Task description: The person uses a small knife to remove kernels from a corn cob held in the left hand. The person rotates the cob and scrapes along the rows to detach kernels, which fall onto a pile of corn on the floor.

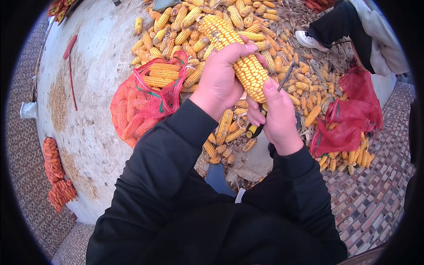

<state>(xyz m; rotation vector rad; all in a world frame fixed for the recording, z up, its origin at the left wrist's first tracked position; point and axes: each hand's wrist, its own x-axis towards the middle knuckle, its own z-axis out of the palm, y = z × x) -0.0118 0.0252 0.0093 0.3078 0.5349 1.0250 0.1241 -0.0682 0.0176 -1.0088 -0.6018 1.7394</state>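
A large ear of yellow corn [250, 76] is tilted across the middle of the view, its husk stripped off. My left hand [220, 74] wraps around its middle, thumb on top. In my right hand [280, 116] is a screwdriver [254, 130] with a black and yellow handle; its dark shaft points up and away past the ear. The right thumb presses on the ear's near end, where the kernels look whole. Beyond both hands spreads a heap of corn ears [182, 28]. Left of them, a red mesh bag [139, 109] full of ears gapes at its mouth.
Another person's leg [341, 25] and white shoe [309, 40] are at upper right. Red mesh bags [347, 122] lie over ears at right. A red-handled tool [71, 69] and filled bags [54, 172] lie at left. Brick paving [367, 198] borders the concrete.
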